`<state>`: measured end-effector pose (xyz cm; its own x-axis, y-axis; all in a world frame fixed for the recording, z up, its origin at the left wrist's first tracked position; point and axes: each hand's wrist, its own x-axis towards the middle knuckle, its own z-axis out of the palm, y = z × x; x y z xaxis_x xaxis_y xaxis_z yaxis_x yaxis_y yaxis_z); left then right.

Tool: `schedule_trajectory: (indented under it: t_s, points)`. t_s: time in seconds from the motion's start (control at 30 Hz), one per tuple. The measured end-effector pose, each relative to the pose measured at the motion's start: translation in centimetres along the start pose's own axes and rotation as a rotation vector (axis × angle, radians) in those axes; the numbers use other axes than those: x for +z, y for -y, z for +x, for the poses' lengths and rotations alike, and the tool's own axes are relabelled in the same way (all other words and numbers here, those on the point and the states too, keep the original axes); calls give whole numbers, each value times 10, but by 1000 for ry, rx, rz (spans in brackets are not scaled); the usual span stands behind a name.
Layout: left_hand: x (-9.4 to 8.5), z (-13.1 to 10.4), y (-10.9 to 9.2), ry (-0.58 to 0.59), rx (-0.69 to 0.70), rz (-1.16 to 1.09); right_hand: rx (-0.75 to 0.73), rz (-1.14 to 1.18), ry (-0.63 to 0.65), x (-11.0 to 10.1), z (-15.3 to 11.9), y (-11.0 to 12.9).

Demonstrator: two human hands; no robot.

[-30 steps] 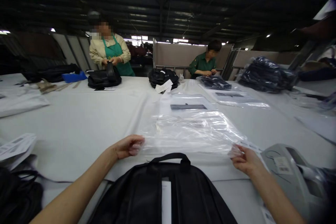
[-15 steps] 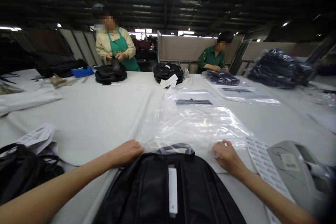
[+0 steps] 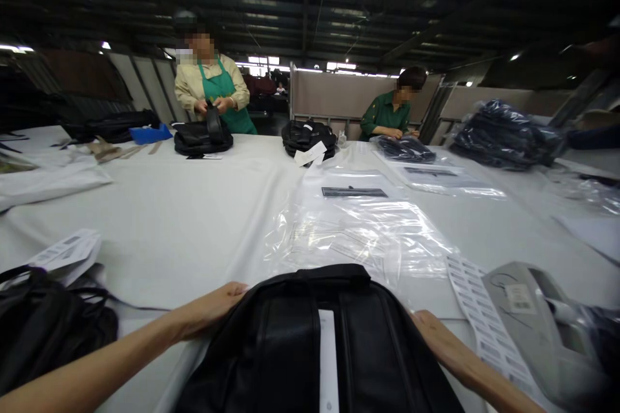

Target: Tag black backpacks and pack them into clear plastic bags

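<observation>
A black backpack (image 3: 290,335) lies right in front of me, straps facing up, with a long white tag (image 3: 328,361) between the straps. My left hand (image 3: 217,306) is closed at its upper left side, the fingertips hidden against the bag. On the upper right side, my right hand (image 3: 429,329) grips the edge, its fingers mostly out of sight behind it. Beyond the top handle (image 3: 334,273) a clear plastic bag (image 3: 353,226) lies flat, with a dark printed strip (image 3: 353,191) near its far end.
A sheet of labels (image 3: 477,303) and a grey device (image 3: 527,322) are at right. Another black bag with paper tags (image 3: 43,316) lies at left. Across the white table (image 3: 184,206), two people handle bags near a black bag (image 3: 309,137); wrapped bags (image 3: 504,135) are piled far right.
Both hands have come back toward me, from the plastic bag's near edge to the backpack's sides. The backpack's handle now stands clear over the plastic.
</observation>
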<state>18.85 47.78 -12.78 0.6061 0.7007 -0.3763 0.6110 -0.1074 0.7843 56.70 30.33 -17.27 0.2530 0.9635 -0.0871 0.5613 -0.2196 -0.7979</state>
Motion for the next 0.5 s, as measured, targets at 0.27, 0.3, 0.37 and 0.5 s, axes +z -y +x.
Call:
schedule_trajectory:
  t_s: [0.27, 0.3, 0.37, 0.5]
  points:
    - [46, -36, 16, -815, -171, -103, 91, 53, -390, 19, -3, 17]
    - [45, -37, 15, -835, -174, -100, 84, 45, -405, 20, -2, 20]
    - [43, -43, 19, -866, -166, -70, -11, -10, -438, 20, -7, 23]
    - [44, -67, 45, -795, -107, -52, -310, -61, -412, 24, -41, -2]
